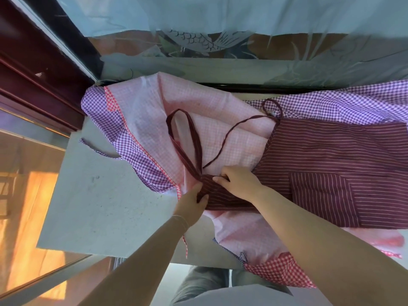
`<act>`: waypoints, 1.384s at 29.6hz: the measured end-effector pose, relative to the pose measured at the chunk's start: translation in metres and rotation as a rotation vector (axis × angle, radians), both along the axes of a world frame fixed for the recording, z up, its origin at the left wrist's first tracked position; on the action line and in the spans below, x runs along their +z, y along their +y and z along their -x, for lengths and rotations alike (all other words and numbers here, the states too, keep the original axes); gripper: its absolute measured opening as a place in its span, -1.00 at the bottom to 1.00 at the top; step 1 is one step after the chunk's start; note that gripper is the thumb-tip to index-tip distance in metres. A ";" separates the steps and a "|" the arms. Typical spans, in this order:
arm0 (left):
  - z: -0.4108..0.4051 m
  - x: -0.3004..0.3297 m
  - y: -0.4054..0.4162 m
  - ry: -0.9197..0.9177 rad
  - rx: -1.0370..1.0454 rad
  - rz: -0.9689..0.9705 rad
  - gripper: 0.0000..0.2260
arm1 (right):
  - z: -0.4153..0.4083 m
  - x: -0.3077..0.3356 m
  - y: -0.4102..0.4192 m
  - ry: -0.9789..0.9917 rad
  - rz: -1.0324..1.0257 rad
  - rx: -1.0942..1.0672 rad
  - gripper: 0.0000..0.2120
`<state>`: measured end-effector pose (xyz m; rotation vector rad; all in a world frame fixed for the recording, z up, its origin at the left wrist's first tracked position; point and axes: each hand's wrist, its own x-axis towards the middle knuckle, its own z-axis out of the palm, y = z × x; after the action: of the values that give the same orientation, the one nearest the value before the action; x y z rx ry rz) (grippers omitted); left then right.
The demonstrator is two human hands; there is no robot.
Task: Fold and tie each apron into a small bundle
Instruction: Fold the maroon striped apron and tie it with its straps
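A maroon apron with thin white stripes (320, 168) lies spread on top of the other aprons, its bib end toward me at centre. My left hand (193, 204) pinches the near corner of the bib. My right hand (238, 183) grips the bib's top edge just beside it. The maroon neck loop (185, 138) stretches away from the bib over the pink cloth. A thin maroon waist tie (234, 133) curves from the apron's far side toward my hands. A pocket (322, 195) shows on the apron's front.
Under the maroon apron lie a pale pink checked apron (150, 111) and a purple gingham apron (106, 120), with red gingham trim (278, 270) at the near edge. They rest on a grey tabletop (95, 199). A dark wooden frame (33, 74) stands left, frosted glass (220, 40) behind.
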<state>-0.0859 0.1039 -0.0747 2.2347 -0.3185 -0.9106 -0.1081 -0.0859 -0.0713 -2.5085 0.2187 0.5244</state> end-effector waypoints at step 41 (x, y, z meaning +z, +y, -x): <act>-0.021 -0.008 -0.002 0.854 0.620 0.581 -0.61 | 0.006 -0.020 -0.008 -0.125 0.342 0.112 -0.50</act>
<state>-0.0644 0.1021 -0.0828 1.1483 0.4356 -1.1269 -0.1143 -0.0937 -0.0911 -2.8896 0.1281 0.3985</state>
